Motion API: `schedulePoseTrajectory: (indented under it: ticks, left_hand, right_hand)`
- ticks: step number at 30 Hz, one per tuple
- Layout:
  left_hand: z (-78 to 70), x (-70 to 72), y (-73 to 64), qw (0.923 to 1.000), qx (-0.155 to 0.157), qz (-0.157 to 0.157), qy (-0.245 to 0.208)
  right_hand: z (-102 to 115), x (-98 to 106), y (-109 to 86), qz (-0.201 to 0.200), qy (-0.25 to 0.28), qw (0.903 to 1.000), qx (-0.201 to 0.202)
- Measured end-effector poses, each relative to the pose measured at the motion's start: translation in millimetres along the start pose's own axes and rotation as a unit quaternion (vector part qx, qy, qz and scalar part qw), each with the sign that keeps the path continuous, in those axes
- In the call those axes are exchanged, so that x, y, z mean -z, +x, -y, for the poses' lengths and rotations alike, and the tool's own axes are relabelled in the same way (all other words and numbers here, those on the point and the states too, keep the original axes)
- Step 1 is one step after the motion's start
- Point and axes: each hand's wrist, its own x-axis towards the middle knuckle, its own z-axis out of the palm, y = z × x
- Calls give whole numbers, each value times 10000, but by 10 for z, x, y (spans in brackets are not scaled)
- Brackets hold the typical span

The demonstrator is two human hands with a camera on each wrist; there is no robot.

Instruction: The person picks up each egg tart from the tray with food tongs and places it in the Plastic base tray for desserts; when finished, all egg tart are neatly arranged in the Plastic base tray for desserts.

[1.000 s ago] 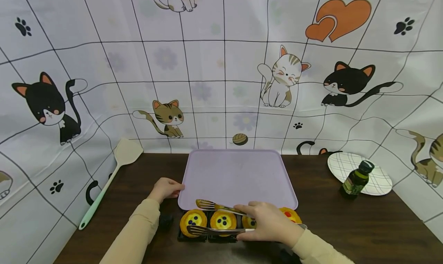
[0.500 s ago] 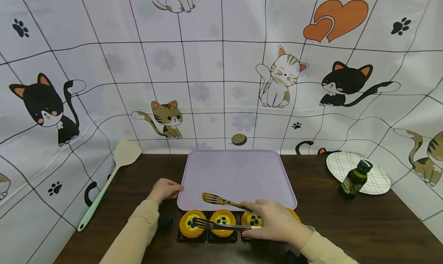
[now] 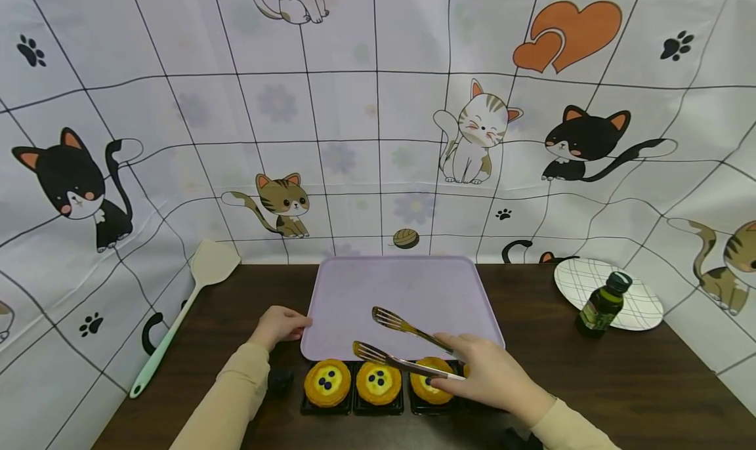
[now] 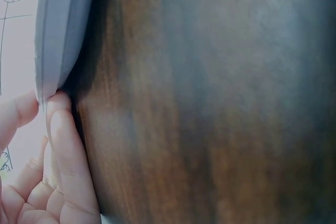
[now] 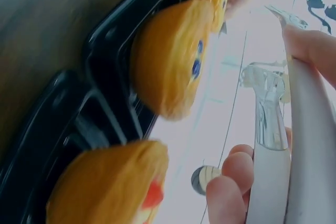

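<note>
My left hand (image 3: 277,327) pinches the left edge of a lilac tray (image 3: 401,289); in the left wrist view thumb and fingers meet at its rim (image 4: 63,30). My right hand (image 3: 493,374) holds metal serving tongs (image 3: 404,363), whose fork-like ends stand apart with nothing between them. The tongs hover over the tray's front edge and a row of egg tarts. Blueberry-dotted tarts, a left one (image 3: 327,383), a middle one (image 3: 378,382) and a third (image 3: 429,392) partly behind the tongs, sit in black plastic holders (image 3: 378,409). A red-topped tart (image 5: 107,184) shows in the right wrist view.
A pale spatula (image 3: 215,263) with a mint handle leans at the left. On the right, a dark green bottle (image 3: 604,306) stands before a white plate (image 3: 646,306). A cat-print sheet (image 3: 348,109) hangs behind the dark wooden table (image 3: 561,371).
My right hand has moved right and slightly up with the tongs, swinging their tips away from the tarts and over the tray edge. My left hand stays at the tray's edge.
</note>
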Motion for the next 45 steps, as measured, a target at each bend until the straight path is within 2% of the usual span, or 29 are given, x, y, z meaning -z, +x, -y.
schedulePoseTrajectory:
  ticks: [6,11,16,25,32,37,45]
  left_hand:
    - [12,-13,7,10000,-35,12,45]
    - [11,-15,16,10000,-50,16,32]
    - [6,-12,8,10000,-88,8,26]
    - [13,-15,2,10000,-95,15,7]
    - [14,-14,-5,9999,-109,10,41]
    - [22,-13,-4,9999,-95,6,78]
    - [24,-20,6,9999,-140,14,36]
  right_hand:
    - [-152,59,-85,-219,-70,9996,-186]
    - [-311,101,-149,-273,-97,9976,-629]
    - [-509,133,-209,-196,-178,9921,-1224]
    - [-858,182,-337,-513,-403,9825,-1743]
    - [-1117,251,-413,-540,-111,9724,-2268]
    - [-1204,297,-461,-474,6,9677,-2478]
    - [-1289,320,-474,-374,-121,9618,-2708]
